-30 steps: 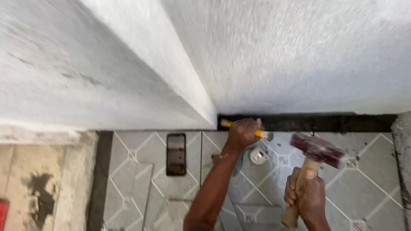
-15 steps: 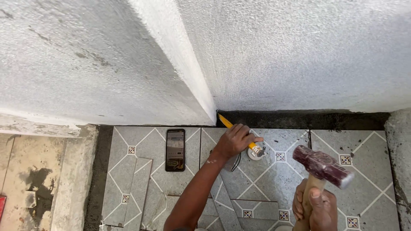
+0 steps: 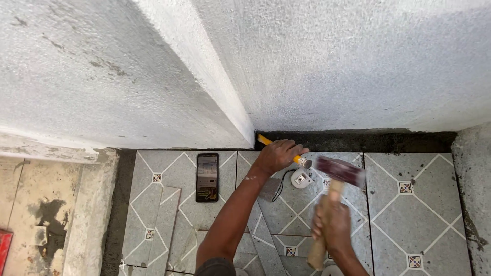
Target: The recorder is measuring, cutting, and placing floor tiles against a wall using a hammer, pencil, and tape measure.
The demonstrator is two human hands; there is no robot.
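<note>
Since half a second earlier the hammer had swung in from the right, and its head now sat at the metal butt end of the yellow-handled chisel, touching or just about to; blur made it hard to tell. So a strike on the chisel looked to be in progress. The left hand was wrapped tight around the chisel, whose tip pointed into the dark gap at the foot of the plastered wall. The right hand was closed on the wooden handle, low down.

Around: a phone lay flat on the tiled floor, left of the forearm. A small white round fitting with a black cord sat right beneath the chisel, close to the hammer's path. Loose cut tiles lay stacked at lower left.
</note>
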